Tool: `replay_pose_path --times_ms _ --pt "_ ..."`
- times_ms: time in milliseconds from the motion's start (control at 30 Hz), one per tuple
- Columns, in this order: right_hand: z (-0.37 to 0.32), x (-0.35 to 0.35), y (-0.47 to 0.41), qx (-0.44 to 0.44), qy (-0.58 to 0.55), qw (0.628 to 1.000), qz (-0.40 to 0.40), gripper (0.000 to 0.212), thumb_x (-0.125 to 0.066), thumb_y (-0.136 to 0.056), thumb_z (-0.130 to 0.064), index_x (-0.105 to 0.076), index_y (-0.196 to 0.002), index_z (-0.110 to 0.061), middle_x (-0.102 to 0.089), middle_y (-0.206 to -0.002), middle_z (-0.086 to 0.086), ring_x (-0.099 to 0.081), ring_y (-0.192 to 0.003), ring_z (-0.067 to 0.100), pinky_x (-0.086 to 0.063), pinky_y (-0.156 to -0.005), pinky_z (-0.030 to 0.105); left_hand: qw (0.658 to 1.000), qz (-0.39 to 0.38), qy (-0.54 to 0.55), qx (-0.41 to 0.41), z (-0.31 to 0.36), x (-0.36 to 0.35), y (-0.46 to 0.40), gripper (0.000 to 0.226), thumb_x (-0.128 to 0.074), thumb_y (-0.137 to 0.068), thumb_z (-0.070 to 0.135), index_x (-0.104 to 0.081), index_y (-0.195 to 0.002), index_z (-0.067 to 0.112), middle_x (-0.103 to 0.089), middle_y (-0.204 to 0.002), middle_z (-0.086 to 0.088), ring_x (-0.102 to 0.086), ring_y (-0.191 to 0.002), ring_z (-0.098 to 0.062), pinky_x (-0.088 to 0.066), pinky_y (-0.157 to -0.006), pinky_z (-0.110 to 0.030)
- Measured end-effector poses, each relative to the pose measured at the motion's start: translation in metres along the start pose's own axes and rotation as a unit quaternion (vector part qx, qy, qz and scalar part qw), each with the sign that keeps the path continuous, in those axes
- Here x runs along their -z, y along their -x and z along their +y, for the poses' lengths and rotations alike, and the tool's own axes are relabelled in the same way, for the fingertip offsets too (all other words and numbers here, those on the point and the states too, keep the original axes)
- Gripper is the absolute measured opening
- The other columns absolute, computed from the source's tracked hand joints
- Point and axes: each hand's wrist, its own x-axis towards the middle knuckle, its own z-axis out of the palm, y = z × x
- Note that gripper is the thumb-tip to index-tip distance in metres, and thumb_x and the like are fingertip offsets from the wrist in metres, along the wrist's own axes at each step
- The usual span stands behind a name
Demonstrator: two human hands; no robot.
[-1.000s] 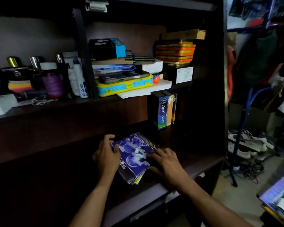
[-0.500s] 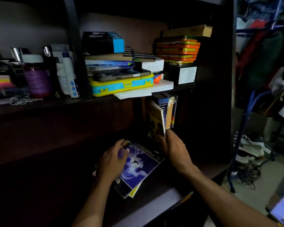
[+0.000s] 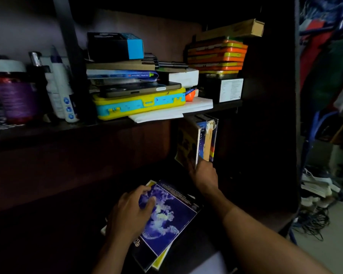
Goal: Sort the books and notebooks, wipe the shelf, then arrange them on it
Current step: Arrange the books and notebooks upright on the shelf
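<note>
Spine lettering (image 3: 202, 129) cut off, unreadable

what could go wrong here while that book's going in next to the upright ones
1. The right hand holds the yellow-covered book only at its bottom edge, and it leans, so it could flop over or slip.
2. Pushing it in may topple the upright books beside it.
3. The blue notebook stack under the left hand lies askew and could slide forward.

Upper ledge – yellow-and-blue case (image 3: 140, 104), white bottle (image 3: 60, 89), purple jar (image 3: 16, 97)
</note>
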Motion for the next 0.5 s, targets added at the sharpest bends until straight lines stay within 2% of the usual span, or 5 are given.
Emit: replay_pose_path --times_ms 100,200,367,500 --pt "0.005 0.002 -0.003 -0.021 -0.012 0.999 0.022 0.039 -0.05 -0.103 -0.044 -0.056 -0.129 -0.016 -0.063 -0.125 0.013 -0.064 -0.11 0.038 -0.055 -0.092 0.047 1.0 0.005 -0.012 0.003 0.004 0.0 0.001 0.031 -0.055 -0.095 0.058 -0.055 -0.124 0.048 -0.061 -0.12 0.007 -0.062 -0.102 -0.017 -0.052 -0.083 -0.034" --pt "0.005 0.003 -0.001 -0.049 -0.022 0.998 0.039 0.042 -0.047 -0.104 -0.047 -0.057 -0.129 -0.015 -0.063 -0.125 0.015 -0.062 -0.111 0.039 -0.053 -0.09 0.043 1.0 0.0 -0.015 0.008 0.006 0.001 0.003 0.03 -0.055 -0.095 0.057 -0.054 -0.124 0.049 -0.059 -0.12 0.007 -0.061 -0.094 -0.017 -0.05 -0.08 -0.033" --pt "0.007 0.004 -0.001 -0.046 -0.063 0.995 0.058 0.043 -0.056 -0.099 -0.049 -0.053 -0.129 -0.018 -0.063 -0.126 0.013 -0.063 -0.11 0.035 -0.049 -0.08 0.034 1.0 -0.009 -0.007 0.007 0.011 0.005 0.005 0.029 -0.055 -0.096 0.055 -0.055 -0.124 0.048 -0.058 -0.124 0.007 -0.057 -0.105 -0.015 -0.049 -0.085 -0.033" --pt "0.008 0.004 -0.004 -0.026 -0.108 0.992 0.056 0.037 -0.065 -0.091 -0.045 -0.053 -0.118 -0.024 -0.068 -0.108 0.006 -0.068 -0.089 0.024 -0.059 -0.075 0.038 1.0 -0.007 -0.007 0.003 0.015 0.007 0.006 0.027 -0.055 -0.096 0.055 -0.056 -0.123 0.047 -0.058 -0.122 0.008 -0.054 -0.098 -0.011 -0.049 -0.083 -0.031"
